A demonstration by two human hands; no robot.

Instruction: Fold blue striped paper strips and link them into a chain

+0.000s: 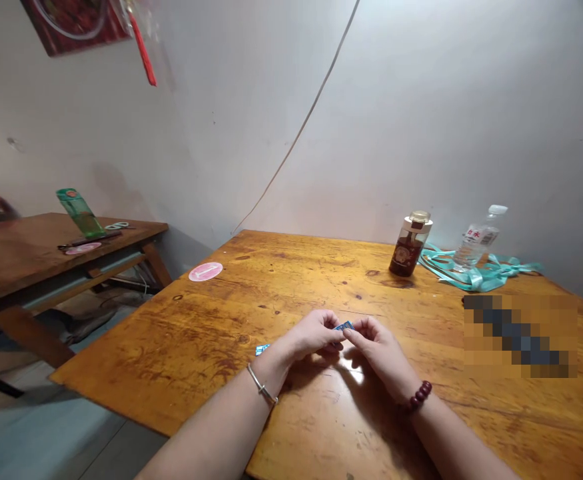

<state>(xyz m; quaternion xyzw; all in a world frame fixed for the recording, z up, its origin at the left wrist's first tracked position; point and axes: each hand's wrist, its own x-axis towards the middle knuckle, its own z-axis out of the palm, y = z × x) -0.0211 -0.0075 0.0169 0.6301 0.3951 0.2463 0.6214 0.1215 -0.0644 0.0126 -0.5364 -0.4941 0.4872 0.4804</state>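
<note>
Above the wooden table (291,267), my left hand (318,335) and my right hand (374,343) meet, both pinching a small flat blue piece (344,326) between thumbs and fingers. Most of that piece is covered by my fingers, so its kind is unclear. Another small blue-and-white piece (262,349) lies on the tabletop just left of my left hand, partly hidden by the wrist. A metal bangle (261,385) is on my left wrist, and a dark red bead bracelet (420,397) is on my right.
A brown drink bottle (410,245) stands at the back right. Beside it are turquoise ribbons (486,277) and a clear water bottle (478,239). A blurred-out dark long item (516,337) lies to the right. A pink round sticker (206,271) is at left; another table holds a green bottle (81,213).
</note>
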